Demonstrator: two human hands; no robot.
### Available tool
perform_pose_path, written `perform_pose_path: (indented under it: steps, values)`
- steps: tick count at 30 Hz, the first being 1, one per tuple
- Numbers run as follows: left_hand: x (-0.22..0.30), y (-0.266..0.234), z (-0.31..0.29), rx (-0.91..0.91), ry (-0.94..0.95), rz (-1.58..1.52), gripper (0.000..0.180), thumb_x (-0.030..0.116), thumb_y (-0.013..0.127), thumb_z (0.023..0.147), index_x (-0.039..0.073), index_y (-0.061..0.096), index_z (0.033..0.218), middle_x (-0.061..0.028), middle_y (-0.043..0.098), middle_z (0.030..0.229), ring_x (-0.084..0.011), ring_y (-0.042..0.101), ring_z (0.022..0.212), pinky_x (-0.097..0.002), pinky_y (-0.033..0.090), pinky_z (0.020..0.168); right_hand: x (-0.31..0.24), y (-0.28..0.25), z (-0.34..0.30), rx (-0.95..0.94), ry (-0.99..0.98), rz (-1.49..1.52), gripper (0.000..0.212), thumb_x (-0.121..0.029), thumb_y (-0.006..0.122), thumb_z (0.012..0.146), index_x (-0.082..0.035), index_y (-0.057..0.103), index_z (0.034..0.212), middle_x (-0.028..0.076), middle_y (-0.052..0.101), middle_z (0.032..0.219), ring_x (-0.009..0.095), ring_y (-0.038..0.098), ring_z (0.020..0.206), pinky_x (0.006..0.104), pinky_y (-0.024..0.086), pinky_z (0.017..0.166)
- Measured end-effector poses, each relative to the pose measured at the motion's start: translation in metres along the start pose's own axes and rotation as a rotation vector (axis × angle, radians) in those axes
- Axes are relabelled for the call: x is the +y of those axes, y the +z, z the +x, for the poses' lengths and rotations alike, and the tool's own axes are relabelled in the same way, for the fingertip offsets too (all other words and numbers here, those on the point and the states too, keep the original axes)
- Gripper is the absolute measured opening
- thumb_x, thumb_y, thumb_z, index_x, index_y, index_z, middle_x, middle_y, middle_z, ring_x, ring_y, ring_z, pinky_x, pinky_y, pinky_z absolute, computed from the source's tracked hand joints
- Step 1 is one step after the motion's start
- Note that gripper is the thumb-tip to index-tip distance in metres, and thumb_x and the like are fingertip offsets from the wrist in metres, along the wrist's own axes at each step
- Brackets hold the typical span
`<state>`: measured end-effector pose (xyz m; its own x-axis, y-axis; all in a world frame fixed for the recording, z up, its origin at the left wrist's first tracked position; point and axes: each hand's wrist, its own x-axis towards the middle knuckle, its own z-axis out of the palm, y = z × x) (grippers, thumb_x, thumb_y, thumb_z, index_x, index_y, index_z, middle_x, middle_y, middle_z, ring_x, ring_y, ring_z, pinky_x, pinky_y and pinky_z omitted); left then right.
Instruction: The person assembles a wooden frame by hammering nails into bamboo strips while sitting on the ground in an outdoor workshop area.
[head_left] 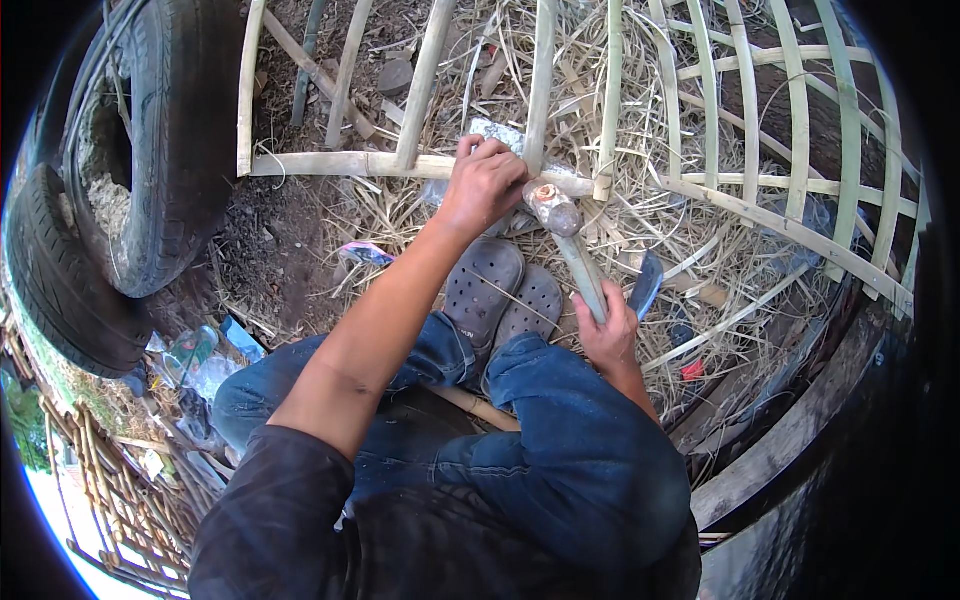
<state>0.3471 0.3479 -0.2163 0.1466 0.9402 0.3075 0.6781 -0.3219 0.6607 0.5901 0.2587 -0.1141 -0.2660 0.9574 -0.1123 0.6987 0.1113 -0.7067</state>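
My right hand (608,335) is closed round the pale handle of a hammer (580,270). The hammer's worn, blotchy head (553,207) is beside a bamboo rail (330,164), close to the foot of an upright bamboo slat (540,90). On that rail, just left of the hammer head, my left hand (487,187) has its fingers bent over the bamboo. Its fingertips are partly hidden, so anything small between them does not show. Several split bamboo slats run away from the rail in a row, forming a frame. A dark curved blade (648,284) lies beyond my right hand.
Old tyres (180,130) stand at the left. Dry straw and bamboo shavings (640,110) litter the ground. My feet, in grey clogs (483,285), are below the rail. Bamboo lattice (850,170) curves at the right. Plastic litter (205,365) and stacked sticks (110,490) lie lower left.
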Motion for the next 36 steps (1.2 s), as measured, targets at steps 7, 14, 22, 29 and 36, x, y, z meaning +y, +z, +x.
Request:
perform_pose_path:
  steps: [7,14,22,29,36]
  values:
    - [0.000,0.003,0.000,0.027,0.019,0.031,0.021,0.016,0.078,0.064,0.015,0.059,0.073,0.0023,0.060,0.073,-0.0170,0.059,0.085,-0.0396,0.038,0.087,0.000,0.001,0.002,-0.005,0.032,-0.044,0.032,-0.019,0.072,0.087,0.001,0.056,0.106,0.021,0.062,0.072,0.038,0.065,0.064,0.0427,0.049,0.055]
    - [0.001,0.004,0.002,0.038,0.024,0.041,0.021,0.013,0.077,0.062,0.014,0.059,0.072,0.0031,0.061,0.071,-0.0165,0.059,0.084,-0.0387,0.038,0.084,0.001,0.000,-0.003,-0.010,0.054,-0.009,0.033,-0.020,0.070,0.088,0.002,0.056,0.108,0.023,0.064,0.077,0.041,0.065,0.068,0.0442,0.051,0.058]
    - [0.004,0.000,0.002,0.013,0.014,0.015,0.020,0.011,0.077,0.061,0.012,0.060,0.072,0.0002,0.060,0.075,-0.0193,0.059,0.085,-0.0381,0.039,0.085,-0.002,0.001,-0.002,0.017,0.066,0.010,0.032,-0.018,0.069,0.088,0.002,0.055,0.109,0.023,0.064,0.078,0.041,0.065,0.068,0.0438,0.051,0.058]
    - [0.011,-0.003,0.007,0.093,0.004,0.043,0.020,0.010,0.076,0.061,0.013,0.060,0.073,0.0009,0.060,0.095,-0.0215,0.056,0.092,-0.0385,0.039,0.083,0.003,0.001,0.000,-0.041,0.134,0.014,0.030,-0.015,0.068,0.089,0.002,0.056,0.111,0.021,0.065,0.080,0.037,0.066,0.072,0.0415,0.050,0.063]
    - [0.011,-0.001,0.007,-0.030,-0.025,0.084,0.020,0.014,0.078,0.063,0.015,0.062,0.075,0.0020,0.059,0.097,-0.0178,0.058,0.086,-0.0356,0.036,0.074,0.004,0.001,-0.002,0.040,0.078,0.046,0.030,-0.018,0.070,0.088,0.000,0.055,0.108,0.022,0.063,0.076,0.041,0.065,0.068,0.0439,0.050,0.059]
